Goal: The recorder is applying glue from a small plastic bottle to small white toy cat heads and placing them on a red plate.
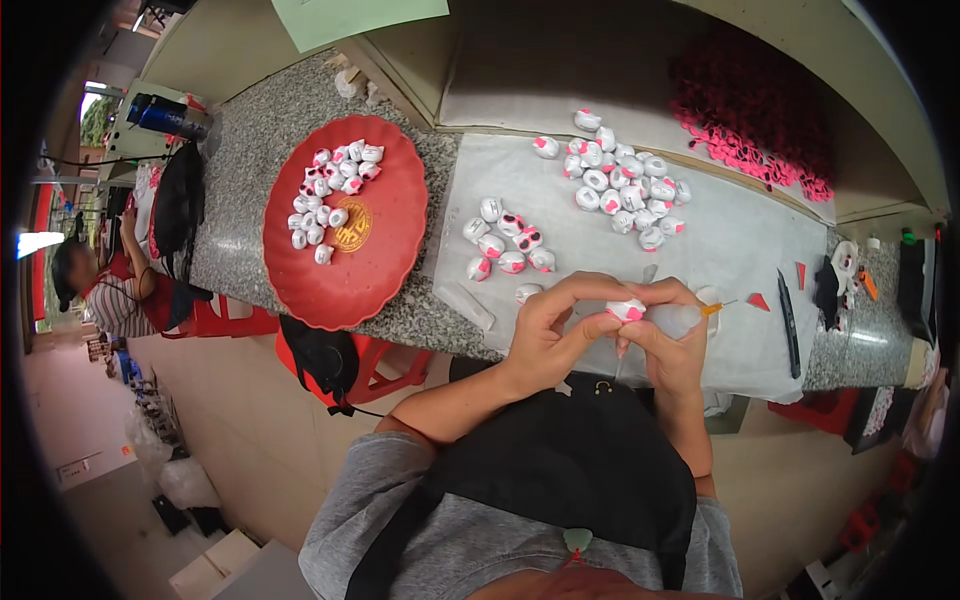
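Head camera looks down on a granite counter [250,190] where a person works seated, both forearms coming up from the lower edge. Their left hand [545,330] is curled, thumb and fingertips pinched on a small white bead with a pink patch [627,309], holding it up just above the counter edge so it faces them. The right hand [672,335] is closed around a small clear squeeze bottle with an orange nozzle [690,316], its body touching the bead hand and its tip pointing off to the right; the two hands press together, which would steady so small a piece.

Under and beyond the hands lies a white sheet [720,250], probably there to keep the counter clean. On it sit two groups of similar white-and-pink beads: a small cluster [508,245] just beyond the left hand, within easy reach, and a larger pile [625,180] farther back. A round red tray [345,225] to the left holds a third batch at its upper part, kept apart from the others. Along the back right spreads a heap of tiny pink pieces [750,120], well away from the hands. To the right lie a black pen-like tool [788,320] and a few small red triangular bits [760,301]. At the far left a second person [110,290] sits, well apart from this work.
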`<state>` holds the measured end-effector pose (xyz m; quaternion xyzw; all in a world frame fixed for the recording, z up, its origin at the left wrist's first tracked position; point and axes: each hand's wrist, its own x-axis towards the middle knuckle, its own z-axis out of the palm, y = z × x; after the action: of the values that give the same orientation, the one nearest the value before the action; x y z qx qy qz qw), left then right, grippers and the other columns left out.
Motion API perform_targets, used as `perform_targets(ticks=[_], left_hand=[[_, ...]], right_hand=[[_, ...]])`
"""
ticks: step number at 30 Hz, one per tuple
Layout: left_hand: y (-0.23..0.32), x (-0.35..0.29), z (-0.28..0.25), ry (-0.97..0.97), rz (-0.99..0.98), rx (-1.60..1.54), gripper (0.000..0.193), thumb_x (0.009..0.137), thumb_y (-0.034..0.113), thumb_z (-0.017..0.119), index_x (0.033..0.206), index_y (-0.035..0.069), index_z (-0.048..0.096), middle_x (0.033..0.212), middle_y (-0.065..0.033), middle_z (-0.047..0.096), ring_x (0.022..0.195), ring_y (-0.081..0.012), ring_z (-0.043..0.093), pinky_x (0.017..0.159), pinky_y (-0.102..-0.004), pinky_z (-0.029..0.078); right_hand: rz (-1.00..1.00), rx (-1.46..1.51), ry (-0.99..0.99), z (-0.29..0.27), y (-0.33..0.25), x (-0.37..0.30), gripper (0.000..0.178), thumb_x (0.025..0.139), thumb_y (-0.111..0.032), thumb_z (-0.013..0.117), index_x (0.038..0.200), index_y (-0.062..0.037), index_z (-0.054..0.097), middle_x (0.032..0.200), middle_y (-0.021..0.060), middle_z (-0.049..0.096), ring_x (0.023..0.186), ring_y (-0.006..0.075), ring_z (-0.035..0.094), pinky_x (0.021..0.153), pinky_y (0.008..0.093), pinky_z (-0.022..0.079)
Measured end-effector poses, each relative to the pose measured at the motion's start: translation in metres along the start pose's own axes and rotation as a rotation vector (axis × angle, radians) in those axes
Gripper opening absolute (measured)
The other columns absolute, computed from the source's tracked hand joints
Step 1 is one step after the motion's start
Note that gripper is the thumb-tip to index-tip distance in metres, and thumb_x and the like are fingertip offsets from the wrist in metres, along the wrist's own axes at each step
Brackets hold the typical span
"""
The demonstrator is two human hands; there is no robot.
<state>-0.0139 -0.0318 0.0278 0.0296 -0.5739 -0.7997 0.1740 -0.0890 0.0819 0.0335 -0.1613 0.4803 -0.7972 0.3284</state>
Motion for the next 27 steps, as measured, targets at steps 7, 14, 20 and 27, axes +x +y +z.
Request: perform_targets(ticks=[7,14,20,27], left_hand=[[0.018,0.025,-0.021,-0.118,0.084,0.411,0.014,0.069,0.000,0.054,0.083,0.000,0.054,0.093,-0.0115,0.051,0.086,-0.0188,0.049,0.077,-0.0279,0.036],[0.029,0.056,-0.078,0.086,0.051,1.390,0.021,0.064,0.005,0.059,0.085,0.005,0.056,0.080,-0.0105,0.049,0.080,-0.0239,0.046,0.070,-0.0290,0.036],[0.019,0.089,-0.062,0.122,0.246,1.364,0.025,0.064,0.005,0.058,0.088,0.006,0.053,0.085,-0.0102,0.049,0.081,-0.0267,0.047,0.068,-0.0329,0.038],[0.023,0.094,-0.058,0.113,0.155,1.238,0.023,0.068,0.004,0.056,0.090,0.004,0.052,0.083,-0.0097,0.051,0.067,-0.0210,0.053,0.064,-0.0290,0.042]], right_hand=[[0.053,-0.116,-0.129,-0.010,-0.012,0.008,0.028,0.066,0.003,0.057,0.094,0.0032,0.050,0.071,0.0084,0.054,0.055,0.0082,0.049,0.045,0.0194,0.041],[-0.035,-0.351,0.139,-0.037,-0.028,0.000,0.040,0.064,0.003,0.050,0.103,0.0028,0.042,0.072,0.0100,0.053,0.049,0.0077,0.043,0.041,0.0181,0.037],[-0.249,-0.259,0.132,-0.042,-0.028,-0.008,0.034,0.065,0.001,0.046,0.095,-0.0019,0.032,0.094,0.0142,0.041,0.056,0.0111,0.045,0.039,0.0184,0.036],[-0.223,-0.319,0.078,-0.036,-0.034,-0.017,0.030,0.067,-0.003,0.043,0.096,0.0025,0.039,0.097,0.0130,0.036,0.074,0.0218,0.049,0.049,0.0277,0.048]])
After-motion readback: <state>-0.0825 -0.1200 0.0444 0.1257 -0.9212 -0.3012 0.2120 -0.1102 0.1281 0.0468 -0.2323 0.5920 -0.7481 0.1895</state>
